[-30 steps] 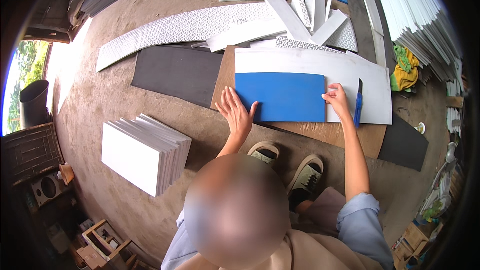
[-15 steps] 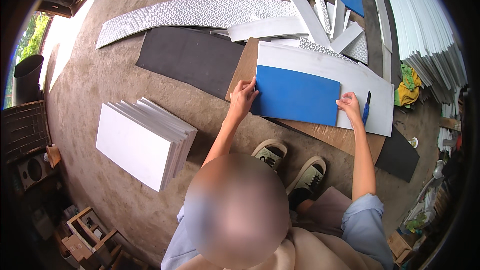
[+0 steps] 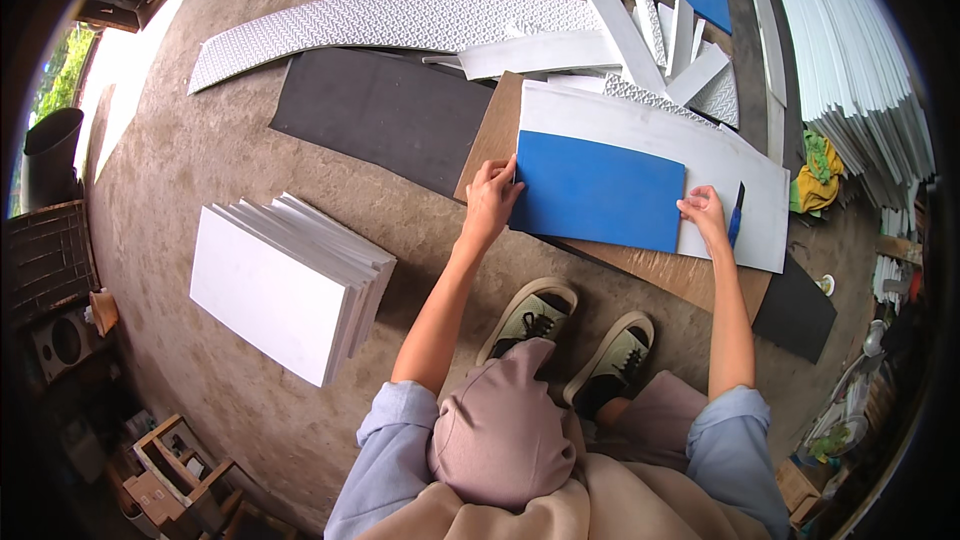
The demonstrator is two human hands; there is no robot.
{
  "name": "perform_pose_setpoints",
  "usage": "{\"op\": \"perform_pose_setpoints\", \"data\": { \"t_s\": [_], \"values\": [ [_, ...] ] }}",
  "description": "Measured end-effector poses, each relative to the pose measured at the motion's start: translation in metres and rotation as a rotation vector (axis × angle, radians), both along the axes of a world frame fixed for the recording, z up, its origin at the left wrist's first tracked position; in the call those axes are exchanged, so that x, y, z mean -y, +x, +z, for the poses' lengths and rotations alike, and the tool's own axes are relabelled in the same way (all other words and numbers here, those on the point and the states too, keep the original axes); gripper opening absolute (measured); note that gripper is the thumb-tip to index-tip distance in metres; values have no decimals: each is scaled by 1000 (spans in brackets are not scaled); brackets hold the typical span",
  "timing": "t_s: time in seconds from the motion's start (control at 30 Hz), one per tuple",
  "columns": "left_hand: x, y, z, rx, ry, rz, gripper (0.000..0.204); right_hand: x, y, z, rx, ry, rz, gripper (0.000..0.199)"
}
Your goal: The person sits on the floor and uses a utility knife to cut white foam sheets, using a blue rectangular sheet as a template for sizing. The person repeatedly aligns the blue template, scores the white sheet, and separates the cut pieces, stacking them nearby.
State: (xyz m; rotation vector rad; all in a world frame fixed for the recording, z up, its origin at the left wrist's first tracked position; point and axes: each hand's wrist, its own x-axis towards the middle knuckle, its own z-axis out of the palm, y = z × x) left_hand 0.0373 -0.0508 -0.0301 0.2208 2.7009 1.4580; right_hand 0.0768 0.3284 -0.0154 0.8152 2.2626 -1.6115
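Note:
A blue rectangular sheet (image 3: 600,190) lies flat on a larger white sheet (image 3: 740,180), its lower edge lining up roughly with the white one's. My left hand (image 3: 491,202) grips the left edge of the blue sheet, thumb and fingers closed at its side. At the right edge, my right hand (image 3: 706,214) pinches the blue sheet with thumb and fingertips, the other fingers curled. A utility knife (image 3: 736,216) with a blue handle and dark blade rests on the white sheet, just right of my right hand. Beneath the sheets is a brown wooden board (image 3: 640,268).
A stack of white sheets (image 3: 270,290) stands on the concrete floor at left. Beyond the board lie a black mat (image 3: 375,110), a long textured white strip (image 3: 400,25) and several white offcuts (image 3: 625,40). Tall white sheets (image 3: 840,30) stand at far right, beside a yellow-green cloth (image 3: 818,175).
The whole view has shifted slightly. Both hands keep their hold on the blue sheet's edges, and the sheet stays in the same place on the white one.

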Motion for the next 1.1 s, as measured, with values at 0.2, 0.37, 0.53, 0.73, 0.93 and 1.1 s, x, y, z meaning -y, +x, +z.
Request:
{"op": "perform_pose_setpoints", "data": {
  "t_s": [0.2, 0.37, 0.53, 0.73, 0.93, 1.1],
  "values": [
    [-29, -7, 10, 104, -97, 304, 31, 1, -3, 1, -7, -31, -20, 35],
    [-25, -18, 17, 250, -23, 310, 42, 1, -3, -1, -13, -22, -30, 34],
    [-25, -23, 25, 393, 185, 306, 46, 2, -1, -2, -28, -4, -22, 34],
    [15, -28, 15, 257, 91, 424, 41, 57, -15, -8, -115, -77, -11, 31],
    [-28, -1, 9, -244, -821, 127, 76, 69, -18, -20, -160, 2, -56, 30],
    [-102, 6, 31, -348, -631, -662, 98, 78, -15, -17, -215, 65, -72, 31]
  ]
}}
